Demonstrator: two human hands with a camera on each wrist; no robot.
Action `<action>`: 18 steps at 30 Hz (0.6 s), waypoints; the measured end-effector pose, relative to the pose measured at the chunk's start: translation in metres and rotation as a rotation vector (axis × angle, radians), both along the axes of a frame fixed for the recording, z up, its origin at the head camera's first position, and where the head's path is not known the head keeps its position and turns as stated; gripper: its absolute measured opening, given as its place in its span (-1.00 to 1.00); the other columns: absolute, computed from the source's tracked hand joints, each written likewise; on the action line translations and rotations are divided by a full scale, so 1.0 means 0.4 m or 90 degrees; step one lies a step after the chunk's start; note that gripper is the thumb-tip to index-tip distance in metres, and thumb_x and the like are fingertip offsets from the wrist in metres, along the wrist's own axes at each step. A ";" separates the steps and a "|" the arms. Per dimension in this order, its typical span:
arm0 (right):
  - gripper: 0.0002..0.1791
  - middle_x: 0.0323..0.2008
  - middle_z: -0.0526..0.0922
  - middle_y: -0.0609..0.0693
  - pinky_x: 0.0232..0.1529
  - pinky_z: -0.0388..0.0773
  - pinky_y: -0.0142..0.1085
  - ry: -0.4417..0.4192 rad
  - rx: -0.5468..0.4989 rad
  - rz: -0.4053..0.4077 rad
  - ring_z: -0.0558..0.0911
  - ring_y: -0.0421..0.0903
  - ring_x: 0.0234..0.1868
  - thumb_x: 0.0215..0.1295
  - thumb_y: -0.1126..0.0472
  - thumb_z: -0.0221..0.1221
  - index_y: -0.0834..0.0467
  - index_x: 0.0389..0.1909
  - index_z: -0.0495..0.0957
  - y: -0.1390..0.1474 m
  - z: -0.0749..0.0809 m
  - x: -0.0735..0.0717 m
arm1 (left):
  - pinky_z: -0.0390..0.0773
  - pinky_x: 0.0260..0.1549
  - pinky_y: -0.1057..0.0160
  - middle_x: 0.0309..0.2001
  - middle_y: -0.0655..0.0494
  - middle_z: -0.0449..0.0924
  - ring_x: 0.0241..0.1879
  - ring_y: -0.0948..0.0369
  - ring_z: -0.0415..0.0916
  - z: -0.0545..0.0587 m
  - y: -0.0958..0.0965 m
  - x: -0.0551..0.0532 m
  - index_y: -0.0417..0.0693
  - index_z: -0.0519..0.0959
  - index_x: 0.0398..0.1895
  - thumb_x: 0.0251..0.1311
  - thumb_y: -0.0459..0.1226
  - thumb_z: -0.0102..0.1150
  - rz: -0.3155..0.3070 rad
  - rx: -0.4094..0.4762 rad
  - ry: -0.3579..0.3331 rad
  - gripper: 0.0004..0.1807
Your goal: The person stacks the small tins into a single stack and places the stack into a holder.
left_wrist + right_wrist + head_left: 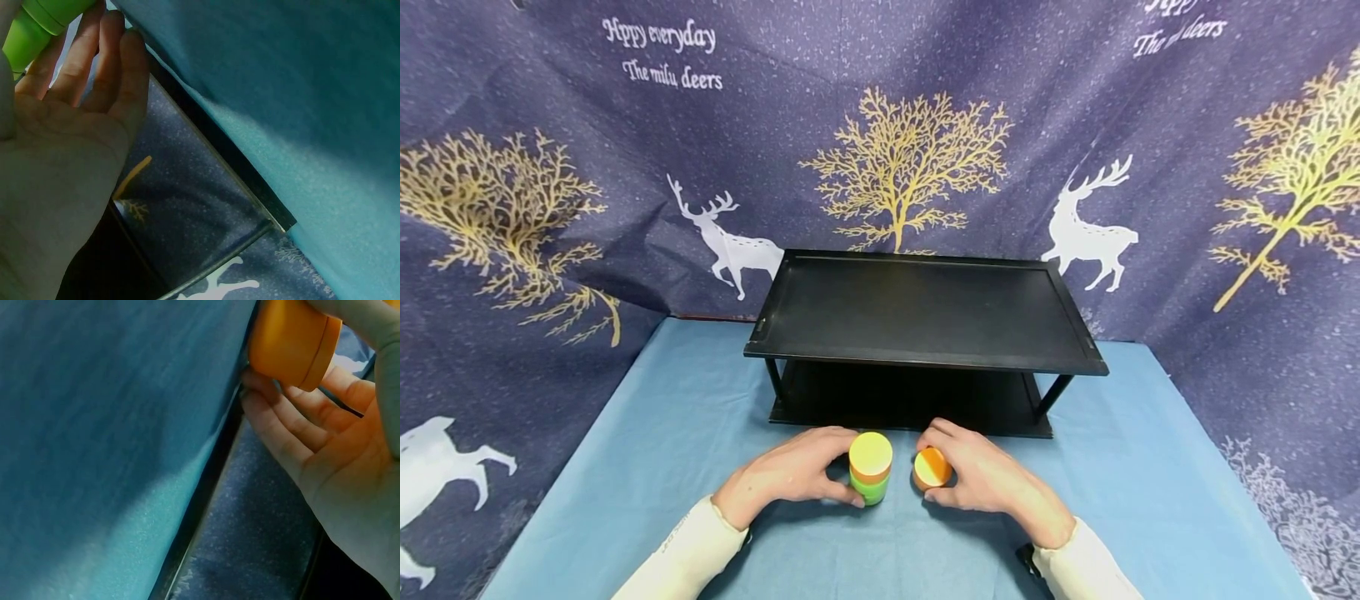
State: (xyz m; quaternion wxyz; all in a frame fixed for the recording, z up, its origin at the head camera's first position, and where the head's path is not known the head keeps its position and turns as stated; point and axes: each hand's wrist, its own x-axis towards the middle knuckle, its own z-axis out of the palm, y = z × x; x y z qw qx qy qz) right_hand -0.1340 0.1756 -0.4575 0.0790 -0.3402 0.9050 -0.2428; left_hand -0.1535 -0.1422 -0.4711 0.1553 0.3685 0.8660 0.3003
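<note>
Left hand (801, 465) grips a smooth green cylinder (871, 472), right hand (976, 470) a squat orange cylinder (932, 469), perhaps plastic.

Yellow-topped green container (870, 473): looks plastic, smooth, with soft sheen. Orange container (290, 344): plastic by look, smooth, semi-matt wall. Out to the far corners of the bench (1120, 500), blue tablecloth (662, 433): woven cloth, matt, faintly wrinkled. Black two-tier shelf (917, 312), toward far edge: smooth, low sheen; wood or metal cannot be told. Backdrop (925, 50): printed cloth, matt, creased. Off-white sleeves (688, 546): matt fabric.
</note>
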 end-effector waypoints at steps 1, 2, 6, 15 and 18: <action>-0.46 0.00 0.52 -0.23 0.06 0.65 -0.28 0.001 0.000 -0.001 0.56 -0.23 -0.08 0.11 0.02 0.60 -0.08 0.08 0.60 0.000 0.001 0.000 | 0.55 0.30 0.05 0.18 0.52 0.60 0.16 0.39 0.52 0.000 0.000 0.000 0.40 0.57 0.32 0.06 0.29 0.53 0.000 -0.001 0.000 -0.26; -0.46 0.00 0.52 -0.23 0.06 0.65 -0.28 0.004 0.000 -0.001 0.56 -0.23 -0.08 0.10 0.02 0.60 -0.08 0.08 0.60 0.000 0.001 0.000 | 0.55 0.30 0.05 0.18 0.52 0.60 0.16 0.39 0.52 0.000 0.000 0.000 0.40 0.57 0.32 0.06 0.30 0.53 0.001 -0.002 0.000 -0.26; -0.45 0.01 0.52 -0.23 0.05 0.65 -0.28 0.007 -0.002 -0.004 0.56 -0.22 -0.09 0.11 0.02 0.60 -0.07 0.10 0.59 0.000 0.004 0.000 | 0.55 0.30 0.05 0.17 0.52 0.60 0.16 0.39 0.52 0.001 0.001 0.002 0.40 0.58 0.32 0.07 0.28 0.54 0.004 -0.004 -0.001 -0.27; -0.45 0.01 0.51 -0.26 0.05 0.67 -0.30 0.001 -0.005 -0.018 0.57 -0.23 -0.09 0.10 0.04 0.60 -0.11 0.09 0.58 0.003 0.010 0.001 | 0.55 0.30 0.05 0.17 0.52 0.60 0.15 0.39 0.52 0.003 0.001 0.004 0.40 0.58 0.32 0.06 0.27 0.55 0.008 -0.005 -0.001 -0.27; -0.45 0.01 0.50 -0.26 0.06 0.67 -0.30 0.001 -0.004 -0.019 0.57 -0.23 -0.09 0.11 0.03 0.59 -0.11 0.10 0.58 0.003 0.010 0.000 | 0.55 0.30 0.04 0.17 0.52 0.60 0.15 0.39 0.52 0.004 0.001 0.004 0.39 0.58 0.32 0.07 0.26 0.55 0.007 -0.004 0.002 -0.27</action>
